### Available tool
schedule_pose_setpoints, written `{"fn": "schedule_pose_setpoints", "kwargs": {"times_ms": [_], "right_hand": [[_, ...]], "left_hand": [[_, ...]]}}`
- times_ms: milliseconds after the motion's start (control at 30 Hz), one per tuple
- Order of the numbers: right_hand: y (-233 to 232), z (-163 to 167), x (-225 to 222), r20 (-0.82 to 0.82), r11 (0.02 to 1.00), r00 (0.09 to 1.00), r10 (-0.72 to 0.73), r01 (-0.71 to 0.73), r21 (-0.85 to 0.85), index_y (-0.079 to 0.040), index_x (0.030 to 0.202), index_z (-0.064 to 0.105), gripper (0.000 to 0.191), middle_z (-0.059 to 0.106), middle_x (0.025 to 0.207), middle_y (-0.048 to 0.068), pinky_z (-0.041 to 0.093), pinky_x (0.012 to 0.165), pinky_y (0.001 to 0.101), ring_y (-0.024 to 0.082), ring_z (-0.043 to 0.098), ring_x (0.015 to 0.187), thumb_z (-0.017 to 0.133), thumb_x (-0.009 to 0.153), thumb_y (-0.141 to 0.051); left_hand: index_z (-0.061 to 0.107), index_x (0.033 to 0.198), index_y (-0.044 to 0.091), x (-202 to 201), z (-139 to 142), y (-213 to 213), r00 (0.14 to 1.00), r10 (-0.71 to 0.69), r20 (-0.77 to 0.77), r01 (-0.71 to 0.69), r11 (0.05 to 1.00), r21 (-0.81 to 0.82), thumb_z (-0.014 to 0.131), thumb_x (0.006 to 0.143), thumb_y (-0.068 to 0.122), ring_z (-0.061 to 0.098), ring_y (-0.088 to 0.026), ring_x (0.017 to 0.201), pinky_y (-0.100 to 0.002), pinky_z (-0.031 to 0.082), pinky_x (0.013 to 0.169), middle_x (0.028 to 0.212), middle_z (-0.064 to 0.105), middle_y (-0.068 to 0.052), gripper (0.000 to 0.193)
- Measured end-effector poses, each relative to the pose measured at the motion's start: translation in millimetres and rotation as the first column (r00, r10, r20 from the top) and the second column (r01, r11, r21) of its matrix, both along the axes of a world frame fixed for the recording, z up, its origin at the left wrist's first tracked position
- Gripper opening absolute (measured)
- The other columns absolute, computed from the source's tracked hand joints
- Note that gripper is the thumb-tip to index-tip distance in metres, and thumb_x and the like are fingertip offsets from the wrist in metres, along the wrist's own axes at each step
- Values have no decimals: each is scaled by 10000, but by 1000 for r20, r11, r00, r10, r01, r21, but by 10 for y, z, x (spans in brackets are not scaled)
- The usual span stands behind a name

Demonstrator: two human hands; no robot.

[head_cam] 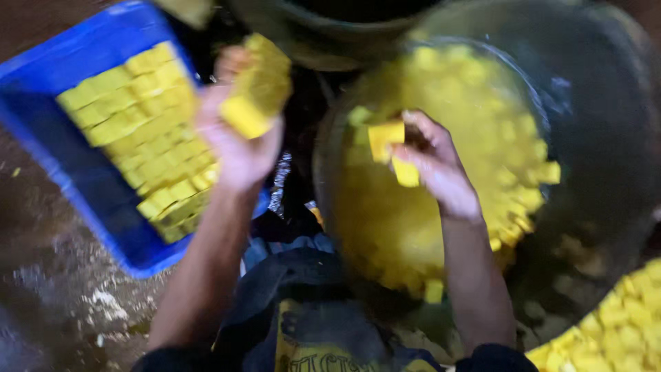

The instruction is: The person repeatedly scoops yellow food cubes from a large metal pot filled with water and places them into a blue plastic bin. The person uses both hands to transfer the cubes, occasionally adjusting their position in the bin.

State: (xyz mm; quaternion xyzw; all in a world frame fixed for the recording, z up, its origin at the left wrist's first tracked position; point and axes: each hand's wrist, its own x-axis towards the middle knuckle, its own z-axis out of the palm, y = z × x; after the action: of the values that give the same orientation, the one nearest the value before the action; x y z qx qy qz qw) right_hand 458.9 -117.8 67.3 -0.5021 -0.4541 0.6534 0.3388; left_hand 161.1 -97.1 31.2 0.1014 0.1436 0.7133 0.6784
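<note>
Gripping a stack of yellow blocks (258, 86) in our left hand (237, 148) beside the blue crate (41, 148), we are pinching two cubes (385, 138) in our right hand (430, 162) over the pot (585, 103).

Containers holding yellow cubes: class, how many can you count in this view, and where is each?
3. A blue crate at left, a large round basin in the centre beneath the right hand, and a heap at bottom right whose container is cut off; more may be hidden.
</note>
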Motion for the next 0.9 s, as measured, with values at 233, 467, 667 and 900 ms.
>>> {"fn": "schedule_pose_setpoints", "kwargs": {"times_ms": [233,467,667,900], "right_hand": [[-147,254,-1585,378,874,878,294,-407,265,-22,1097,685,276,653,985,40,504,786,261,98,614,889,847,874,-35],[-334,3,-2537,380,838,853,357,-473,273,-54,1273,568,420,624,1158,30,519,960,276,132,621,1070,801,928,-112],[-386,-484,-3362,685,538,727,53,-599,593,-62,1360,614,514,568,1451,172,458,1168,388,345,575,1354,853,940,-238],[-261,-1024,-4346,-128,703,760,637,-641,-307,-40,1291,648,468,663,1258,61,490,1027,313,164,606,1192,748,895,-269]], "left_hand": [[572,1279,47,-111,-759,-475,991,-5,134,60,911,-408,611,845,241,652,-311,1051,-446,546,960,1165,659,-150,478],[581,1277,21,-625,-997,-861,935,53,349,112,893,-437,582,850,261,662,-322,1066,-451,541,973,1160,679,-158,490],[626,1240,23,-1026,-1465,-1070,899,179,399,49,865,-499,567,915,243,678,-290,1019,-421,554,939,1109,700,-133,397],[644,1130,-16,-1819,-2005,-1173,927,253,277,-17,767,-642,355,1008,921,686,-293,774,-422,576,677,939,688,-131,988]]}}
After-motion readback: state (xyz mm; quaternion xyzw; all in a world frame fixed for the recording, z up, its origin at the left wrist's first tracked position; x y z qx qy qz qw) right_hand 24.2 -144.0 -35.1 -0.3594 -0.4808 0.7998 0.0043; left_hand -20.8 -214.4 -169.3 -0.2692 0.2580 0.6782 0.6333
